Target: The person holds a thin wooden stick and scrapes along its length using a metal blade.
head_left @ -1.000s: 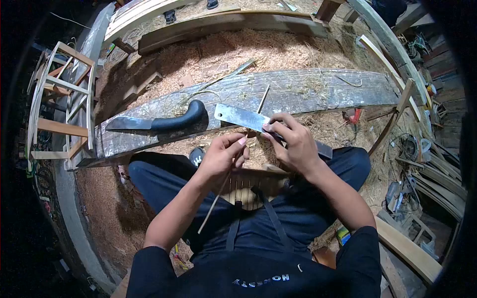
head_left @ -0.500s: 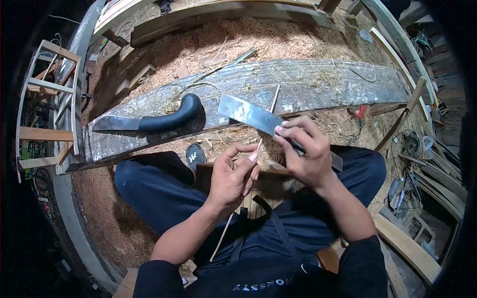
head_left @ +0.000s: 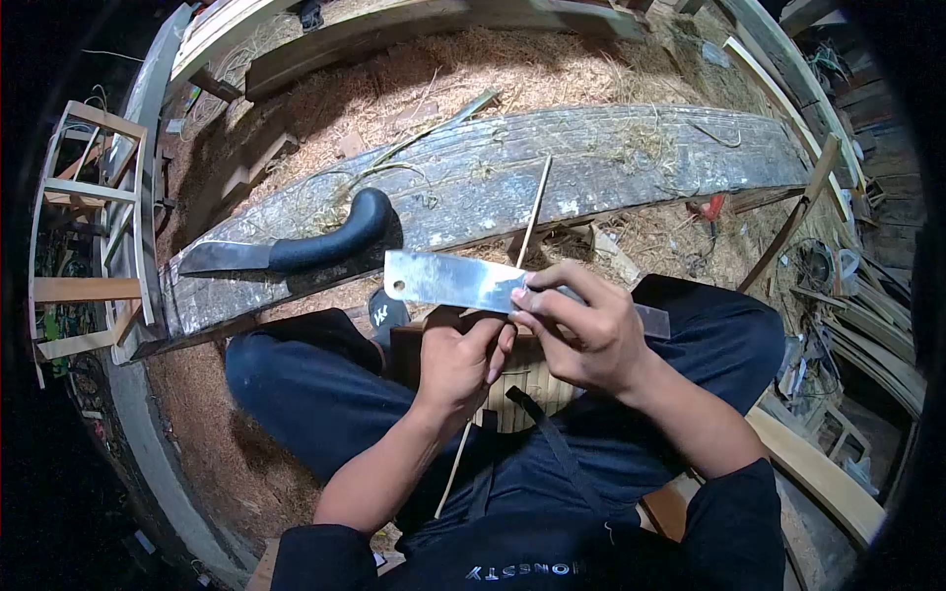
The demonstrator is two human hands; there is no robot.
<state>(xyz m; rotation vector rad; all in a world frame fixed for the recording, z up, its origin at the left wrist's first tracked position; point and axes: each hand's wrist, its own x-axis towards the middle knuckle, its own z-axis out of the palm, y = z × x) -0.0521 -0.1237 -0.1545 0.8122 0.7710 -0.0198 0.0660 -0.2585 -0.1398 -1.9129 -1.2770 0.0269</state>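
A flat metal blade (head_left: pixel 448 283) is gripped in the right hand (head_left: pixel 591 320), thumb and fingers being closed firmly upon it. The end pierced by a small round hole is directed to the left; the opposite end is seen projecting past the hand, over the dark trousers (head_left: pixel 296 379) at the right knee.

A thin stick (head_left: pixel 535 202) is clamped in the left hand (head_left: pixel 458 360) — the fingertips are partly hidden by the blade, and the placing of each cannot be told. The stick is crossed by the blade as viewed from above: its upper length is seen slanting over a weathered plank (head_left: pixel 729 169), and its lower end is exposed below the left hand, in front of the trousers. Whether the blade's edge is touching the stick cannot be determined. Both hands are held close together above the lap.

On the left part of the plank a knife (head_left: pixel 296 253) is laid flat, its curved black handle set to the right. Loose fibres (head_left: pixel 645 148) are noted farther right on the same surface. Wood shavings (head_left: pixel 473 79) are spread over the ground beyond. A wooden frame (head_left: pixel 87 289) is positioned by the plank's left end.
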